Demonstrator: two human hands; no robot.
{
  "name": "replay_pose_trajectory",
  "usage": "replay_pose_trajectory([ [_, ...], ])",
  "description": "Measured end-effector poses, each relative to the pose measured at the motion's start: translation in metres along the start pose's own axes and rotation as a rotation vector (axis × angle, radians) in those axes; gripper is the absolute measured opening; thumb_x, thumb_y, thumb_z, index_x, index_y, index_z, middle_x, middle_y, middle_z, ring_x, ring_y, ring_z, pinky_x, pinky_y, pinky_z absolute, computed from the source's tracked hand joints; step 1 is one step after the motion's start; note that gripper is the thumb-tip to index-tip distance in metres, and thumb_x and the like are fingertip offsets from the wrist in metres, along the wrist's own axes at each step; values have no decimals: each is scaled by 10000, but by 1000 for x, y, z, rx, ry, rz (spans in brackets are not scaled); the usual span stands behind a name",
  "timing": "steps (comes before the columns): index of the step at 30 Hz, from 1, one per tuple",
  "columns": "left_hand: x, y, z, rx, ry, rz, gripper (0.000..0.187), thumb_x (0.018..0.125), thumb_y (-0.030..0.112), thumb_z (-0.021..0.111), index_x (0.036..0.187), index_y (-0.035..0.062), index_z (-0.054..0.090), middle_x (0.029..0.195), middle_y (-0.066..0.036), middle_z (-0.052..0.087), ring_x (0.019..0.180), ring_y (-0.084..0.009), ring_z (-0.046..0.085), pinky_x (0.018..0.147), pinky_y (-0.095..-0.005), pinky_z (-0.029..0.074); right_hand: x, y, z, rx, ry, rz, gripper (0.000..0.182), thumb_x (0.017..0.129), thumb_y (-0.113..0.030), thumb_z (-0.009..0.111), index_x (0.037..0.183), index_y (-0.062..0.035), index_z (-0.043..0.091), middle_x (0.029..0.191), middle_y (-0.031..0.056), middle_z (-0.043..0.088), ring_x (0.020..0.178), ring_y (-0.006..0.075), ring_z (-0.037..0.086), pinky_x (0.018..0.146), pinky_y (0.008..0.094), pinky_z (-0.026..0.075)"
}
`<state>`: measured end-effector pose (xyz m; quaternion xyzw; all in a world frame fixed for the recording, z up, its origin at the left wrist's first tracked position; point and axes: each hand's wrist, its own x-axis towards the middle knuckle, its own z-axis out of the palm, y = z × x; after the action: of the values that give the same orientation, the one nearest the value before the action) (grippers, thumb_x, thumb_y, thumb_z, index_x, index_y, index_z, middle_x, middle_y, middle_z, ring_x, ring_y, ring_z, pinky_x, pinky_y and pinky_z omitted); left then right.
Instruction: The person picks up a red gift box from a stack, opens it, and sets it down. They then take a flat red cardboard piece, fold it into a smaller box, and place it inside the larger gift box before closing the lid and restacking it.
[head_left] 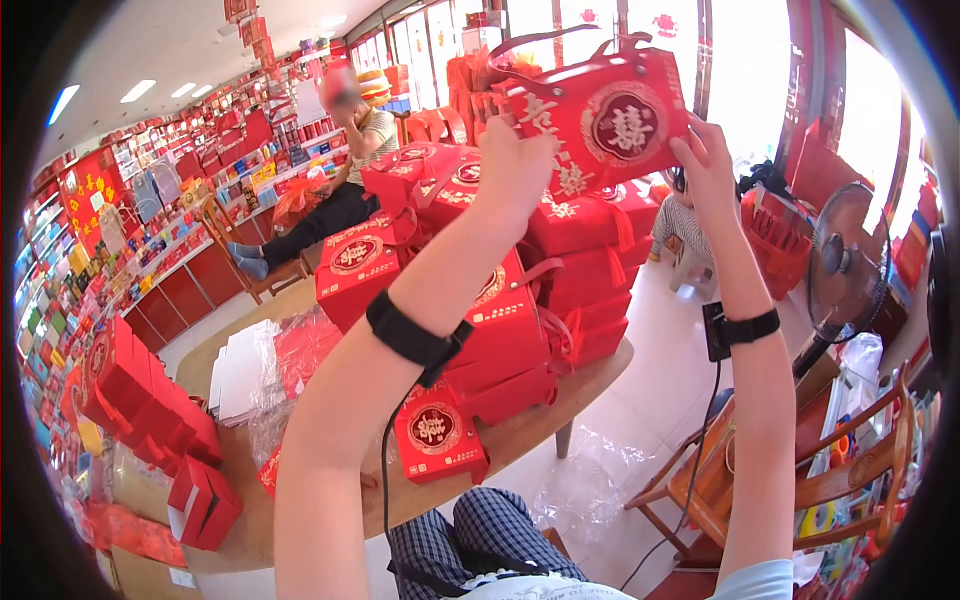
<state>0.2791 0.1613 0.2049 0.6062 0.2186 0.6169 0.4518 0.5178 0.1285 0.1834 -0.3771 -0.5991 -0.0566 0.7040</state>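
Note:
Both my hands hold up a red gift box (625, 125) with a gold-edged round emblem, pale lettering and a red strap handle. My left hand (512, 170) is closed on its left side, with part of the grip hidden behind the hand. On the right edge, my right hand (706, 165) grips with thumb and fingers. Below and beyond them stands a pile of similar red gift boxes (585, 285), several layers high. One more red box (436, 432) lies at the near side of that pile. Each wrist wears a black strap.
The wooden table (520, 440) also carries white sheets (243, 365), clear plastic wrapping (285, 370) and red boxes (150, 400) at left. A person (345, 160) sits beyond it; another person (683, 225) is low at right. A fan (845, 260) and wooden chair (850, 465) stand right.

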Motion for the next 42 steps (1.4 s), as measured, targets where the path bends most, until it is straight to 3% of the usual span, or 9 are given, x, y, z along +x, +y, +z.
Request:
replay_pose_trajectory([
  [7,-3,4,-3,142,-243,47,565,726,76,570,1220,-80,344,1307,-265,328,1183,-261,407,908,-363,392,5,-3,-10,219,44,90,334,871,-156,581,1178,-53,500,1122,74,580,1028,135,532,838,248,431],
  [13,9,9,-10,79,-260,-173,752,766,180,562,1386,1,176,1426,-165,244,1283,-281,298,1013,-382,287,20,-2,-3,-81,-77,334,350,880,-201,552,1179,-18,536,1090,78,593,980,121,542,819,250,429],
  [16,20,-4,-11,8,-201,-312,612,796,208,545,1329,47,290,1295,-55,391,1141,-165,390,943,-448,287,21,1,8,-169,-127,403,343,883,-249,536,1127,-11,569,1021,65,606,926,117,549,777,241,426],
  [18,29,-15,-14,-6,-239,-357,590,804,215,542,1317,58,298,1266,-51,394,1139,-163,386,941,-446,288,16,-20,25,-163,20,649,395,840,-268,590,1118,12,584,973,108,641,884,138,597,788,248,456],
  [22,34,-29,-16,21,-253,-423,495,820,231,533,1257,84,353,1178,-30,405,1138,-171,376,944,-446,286,17,50,14,-222,-92,441,431,823,-284,600,1105,41,581,1013,151,637,915,181,611,808,271,462],
  [32,36,-34,-21,213,-376,-533,436,841,276,526,1219,75,440,1348,-63,323,1160,-209,372,992,-425,271,0,55,9,-457,-212,433,557,833,-414,535,1120,62,562,1032,204,622,971,239,604,858,295,436],
  [38,20,22,-43,135,-326,-312,502,864,268,519,1281,18,391,1380,-232,271,1232,-305,354,1014,-414,311,1,57,8,-529,-167,447,692,835,-501,501,1198,88,477,1099,224,587,1024,283,580,888,321,422],
  [40,12,46,-68,130,-302,-174,492,854,271,548,1234,-10,413,1346,-228,328,1185,-298,409,970,-390,370,8,62,-9,-513,-244,523,712,831,-522,502,1283,21,413,1059,218,598,1021,283,575,867,326,431],
  [42,11,70,-123,5,-352,-170,460,869,255,515,1240,-5,432,1274,-186,435,1144,-266,462,938,-353,394,23,104,-42,-608,-331,240,669,840,-523,496,1328,-79,388,1119,211,552,1050,256,547,845,335,436],
])
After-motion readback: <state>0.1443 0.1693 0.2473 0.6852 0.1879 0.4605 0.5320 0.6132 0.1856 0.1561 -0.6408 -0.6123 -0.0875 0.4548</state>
